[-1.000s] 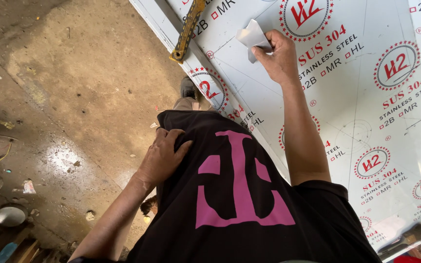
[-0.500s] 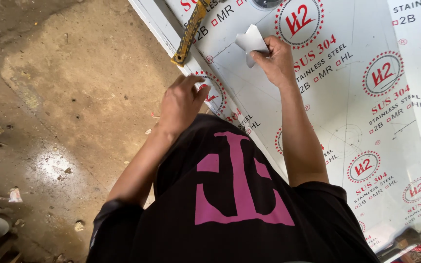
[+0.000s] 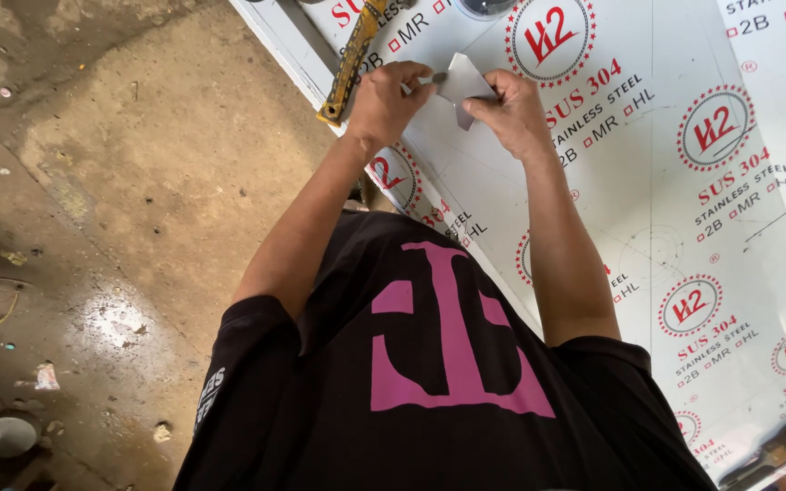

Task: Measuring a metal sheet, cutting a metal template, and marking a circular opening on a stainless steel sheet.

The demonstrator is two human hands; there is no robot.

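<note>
both hands (image 3: 448,102) pinch a small white piece (image 3: 462,86), its tip pointing down.

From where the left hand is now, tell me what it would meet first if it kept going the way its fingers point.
Probably the small white folded piece pinched in the right hand; the left hand fingers already reach its edge.

A black short-sleeved T-shirt (image 3: 429,391) with large pink chest graphic, white sleeve lettering; bare forearms behind both hands.
</note>
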